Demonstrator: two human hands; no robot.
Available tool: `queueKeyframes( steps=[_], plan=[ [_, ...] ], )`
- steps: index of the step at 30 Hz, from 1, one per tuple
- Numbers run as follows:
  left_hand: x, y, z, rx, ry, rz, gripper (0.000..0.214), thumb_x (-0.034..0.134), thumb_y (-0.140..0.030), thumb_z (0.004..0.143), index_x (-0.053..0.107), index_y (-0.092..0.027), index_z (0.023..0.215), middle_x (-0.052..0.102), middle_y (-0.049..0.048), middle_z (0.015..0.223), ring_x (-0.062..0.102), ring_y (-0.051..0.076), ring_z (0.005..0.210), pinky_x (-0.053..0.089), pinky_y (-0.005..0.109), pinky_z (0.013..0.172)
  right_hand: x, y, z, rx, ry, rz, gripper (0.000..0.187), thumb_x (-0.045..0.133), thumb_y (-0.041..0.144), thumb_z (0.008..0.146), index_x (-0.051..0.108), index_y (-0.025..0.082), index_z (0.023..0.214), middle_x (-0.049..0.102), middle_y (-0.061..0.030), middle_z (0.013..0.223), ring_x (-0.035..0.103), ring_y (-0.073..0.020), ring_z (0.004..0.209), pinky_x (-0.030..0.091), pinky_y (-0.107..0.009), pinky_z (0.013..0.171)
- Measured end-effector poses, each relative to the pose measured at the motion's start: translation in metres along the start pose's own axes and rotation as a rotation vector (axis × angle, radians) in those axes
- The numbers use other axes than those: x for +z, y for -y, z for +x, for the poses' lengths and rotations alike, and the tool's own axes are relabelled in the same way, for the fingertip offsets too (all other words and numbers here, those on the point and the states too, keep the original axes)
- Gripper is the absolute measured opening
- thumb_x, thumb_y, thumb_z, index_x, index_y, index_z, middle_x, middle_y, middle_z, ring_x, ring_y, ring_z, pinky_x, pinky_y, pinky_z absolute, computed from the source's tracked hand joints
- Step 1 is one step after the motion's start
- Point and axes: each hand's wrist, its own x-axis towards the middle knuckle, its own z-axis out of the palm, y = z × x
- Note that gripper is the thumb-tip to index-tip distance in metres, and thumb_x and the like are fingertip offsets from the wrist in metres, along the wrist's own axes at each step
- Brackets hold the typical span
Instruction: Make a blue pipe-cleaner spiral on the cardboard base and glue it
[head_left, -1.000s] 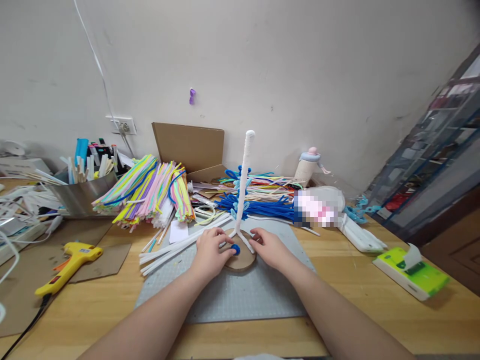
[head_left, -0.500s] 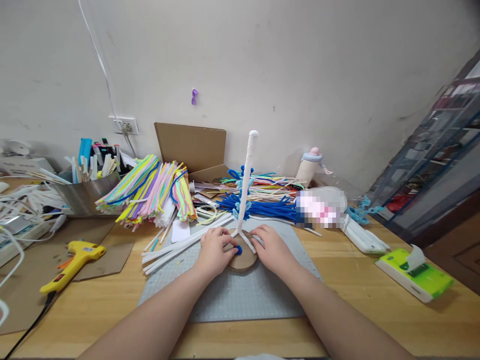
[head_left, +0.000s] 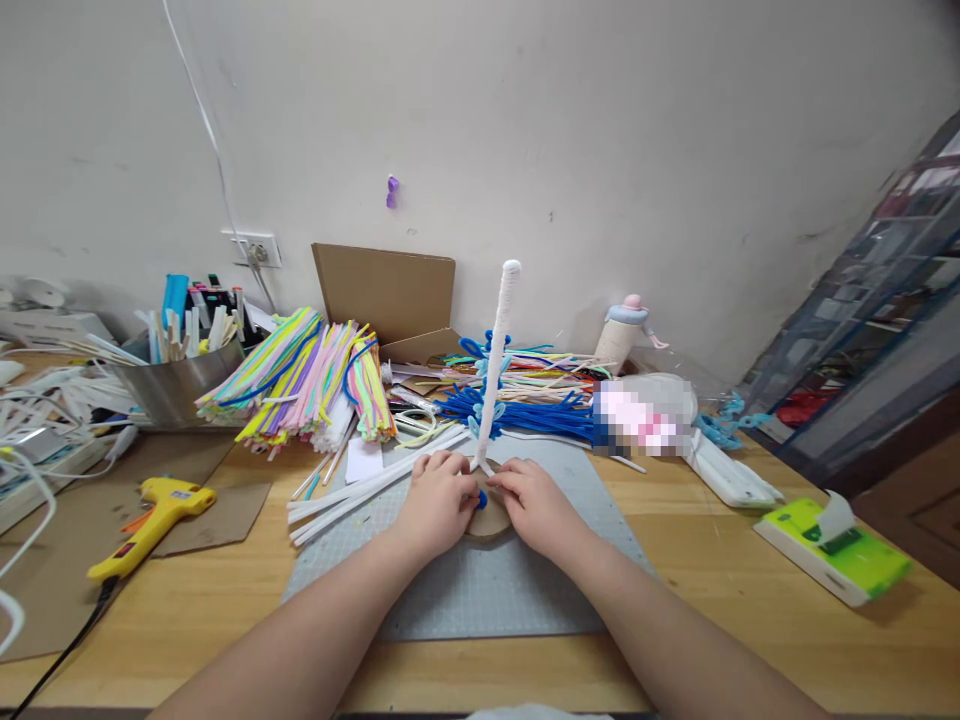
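A white post wrapped in fuzzy pipe cleaner stands upright, leaning slightly right, on a round cardboard base. At its foot it splits into legs lying on the base. My left hand is curled over the base's left side, fingers closed at the post's left leg, which they mostly cover. Beside that thumb sits a small dark blue fuzzy piece. With fingers pinched together, my right hand presses on the right leg. Blue pipe-cleaner loops show along the post's left side.
Under the base lies a grey cutting mat, with white pipe cleaners at its left. Coloured pipe-cleaner bundles and dark blue ones lie behind. A yellow glue gun rests left; a green tissue pack lies right.
My right hand's fingers have moved inward and left, closing over the right leg near the post's foot. My left hand stays at the base's left side. The view has shifted slightly.
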Motion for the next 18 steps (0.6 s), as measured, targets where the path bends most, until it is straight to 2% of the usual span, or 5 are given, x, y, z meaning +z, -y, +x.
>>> queueKeyframes(
  steps=[6, 11, 15, 18],
  plan=[
    [-0.013, -0.004, -0.006, 0.113, 0.029, 0.148, 0.022, 0.056, -0.013, 0.073, 0.067, -0.028, 0.083, 0.057, 0.0035, 0.099, 0.045, 0.026, 0.105, 0.026, 0.047, 0.097, -0.004, 0.011, -0.004, -0.050, 0.060, -0.104, 0.025, 0.050, 0.014, 0.084, 0.071, 0.025, 0.094, 0.059, -0.0046, 0.089, 0.049, -0.0190, 0.087, 0.038, -0.031, 0.078],
    [-0.020, -0.004, -0.015, 0.151, 0.029, 0.219, 0.032, 0.053, -0.011, 0.073, 0.066, -0.030, 0.095, 0.054, 0.0049, 0.100, 0.044, 0.027, 0.105, 0.018, 0.052, 0.103, -0.010, 0.023, -0.007, -0.071, 0.094, -0.240, 0.025, 0.049, 0.020, 0.086, 0.070, 0.026, 0.096, 0.060, -0.0052, 0.089, 0.047, -0.0205, 0.087, 0.033, -0.034, 0.074],
    [-0.019, -0.003, -0.018, 0.135, 0.049, 0.229, 0.034, 0.051, -0.010, 0.074, 0.066, -0.030, 0.096, 0.053, 0.0051, 0.102, 0.043, 0.026, 0.106, 0.015, 0.052, 0.104, -0.014, 0.032, -0.007, -0.143, 0.138, -0.327, 0.026, 0.043, 0.022, 0.089, 0.069, 0.021, 0.088, 0.062, -0.0066, 0.087, 0.047, -0.0218, 0.089, 0.030, -0.037, 0.076],
    [-0.017, 0.000, -0.017, 0.056, 0.095, 0.190, 0.033, 0.048, -0.013, 0.078, 0.067, -0.032, 0.097, 0.053, 0.0040, 0.099, 0.044, 0.025, 0.104, 0.020, 0.050, 0.101, -0.017, 0.036, -0.006, -0.197, 0.181, -0.376, 0.025, 0.042, 0.022, 0.090, 0.067, 0.018, 0.090, 0.063, -0.0068, 0.089, 0.047, -0.0218, 0.091, 0.029, -0.038, 0.079]
  ],
)
